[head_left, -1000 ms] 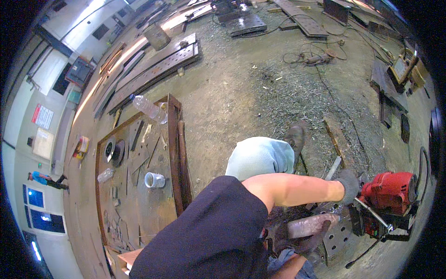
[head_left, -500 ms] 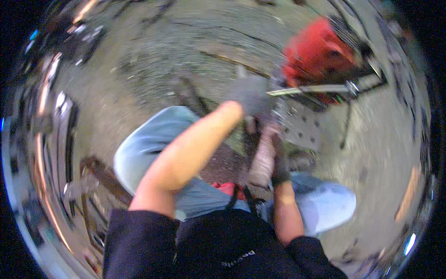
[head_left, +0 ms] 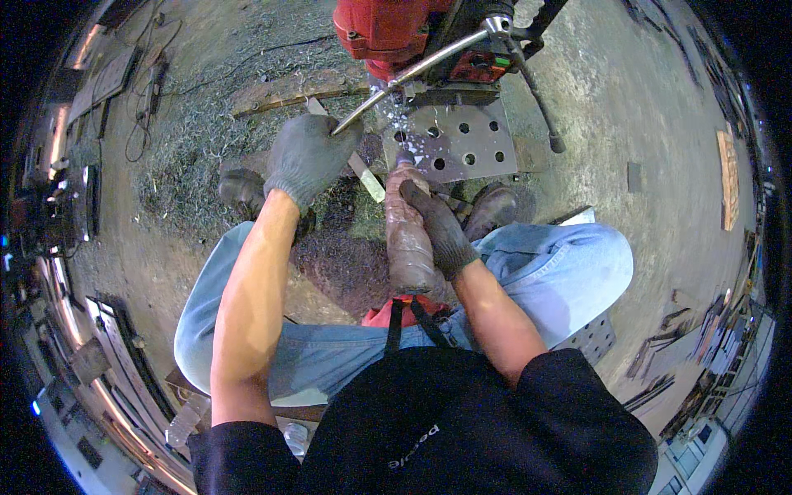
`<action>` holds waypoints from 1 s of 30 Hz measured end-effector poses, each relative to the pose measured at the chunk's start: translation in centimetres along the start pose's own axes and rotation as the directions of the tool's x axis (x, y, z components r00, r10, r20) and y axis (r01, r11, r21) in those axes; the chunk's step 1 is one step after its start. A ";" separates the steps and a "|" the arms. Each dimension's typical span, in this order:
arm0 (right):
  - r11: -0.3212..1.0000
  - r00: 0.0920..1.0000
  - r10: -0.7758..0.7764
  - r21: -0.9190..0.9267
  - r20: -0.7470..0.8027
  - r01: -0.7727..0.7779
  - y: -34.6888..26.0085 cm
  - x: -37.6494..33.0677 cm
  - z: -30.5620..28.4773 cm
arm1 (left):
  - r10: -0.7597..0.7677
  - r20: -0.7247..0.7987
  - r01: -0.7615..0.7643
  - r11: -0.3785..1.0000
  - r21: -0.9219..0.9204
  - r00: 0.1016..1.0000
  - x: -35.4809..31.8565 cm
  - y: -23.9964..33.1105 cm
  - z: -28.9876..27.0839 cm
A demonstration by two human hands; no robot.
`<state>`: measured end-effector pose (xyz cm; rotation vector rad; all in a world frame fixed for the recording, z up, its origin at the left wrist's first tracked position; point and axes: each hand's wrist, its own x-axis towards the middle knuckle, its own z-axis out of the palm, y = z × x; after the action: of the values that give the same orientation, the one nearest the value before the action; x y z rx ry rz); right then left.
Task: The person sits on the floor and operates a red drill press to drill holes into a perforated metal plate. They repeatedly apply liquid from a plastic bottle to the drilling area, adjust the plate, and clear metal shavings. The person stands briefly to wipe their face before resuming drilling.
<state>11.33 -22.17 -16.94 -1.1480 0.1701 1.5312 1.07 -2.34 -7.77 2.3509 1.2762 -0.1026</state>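
Observation:
My left hand [head_left: 309,157], in a grey work glove, is closed round the end of a long metal feed lever [head_left: 421,66]. The lever runs up to the hub of a red drill press [head_left: 381,31] standing over a steel plate [head_left: 450,148] with round holes. My right hand [head_left: 439,231], gloved too, grips a dirty brownish squeeze bottle [head_left: 407,235] between my knees. Its narrow tip points away from me at the plate. White splashes of liquid or chips [head_left: 403,124] lie by the tip. The cutter is hidden under the drill body.
Metal shavings [head_left: 198,157] cover the floor at the left. A rusty bar [head_left: 297,92] and a pale flat strip [head_left: 365,177] lie beside the plate. A second lever arm [head_left: 540,107] hangs at the drill's right. My boots [head_left: 492,210] flank the plate. A wooden piece [head_left: 728,181] lies far right.
The view has swung, so the drill now stands at top centre instead of upper right. The blur is gone. My left hand now shows clearly on the lever; the bottle stays in my right.

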 end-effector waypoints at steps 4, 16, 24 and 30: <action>0.997 0.998 0.057 -0.045 0.014 -0.056 -0.9 -0.3 0.3 | 0.002 -0.024 -0.003 1.000 -0.015 1.000 0.0 0.1 0.1; 0.993 0.989 -0.097 -0.052 0.111 0.103 0.6 1.0 -0.9 | -0.024 0.048 0.028 0.996 -0.079 0.999 0.2 0.5 -0.2; 0.999 0.997 0.052 0.010 0.055 -0.053 0.4 1.0 -1.1 | 0.034 -0.056 -0.043 0.985 -0.169 0.998 0.7 -1.2 1.5; 0.991 0.990 -0.079 0.118 0.120 0.064 0.7 1.5 -1.0 | 0.074 -0.094 -0.086 0.988 -0.131 0.993 0.8 -1.6 1.9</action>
<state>11.52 -22.09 -18.88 -0.9562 0.1283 1.5051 0.53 -1.75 -10.25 2.3084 1.1885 0.1119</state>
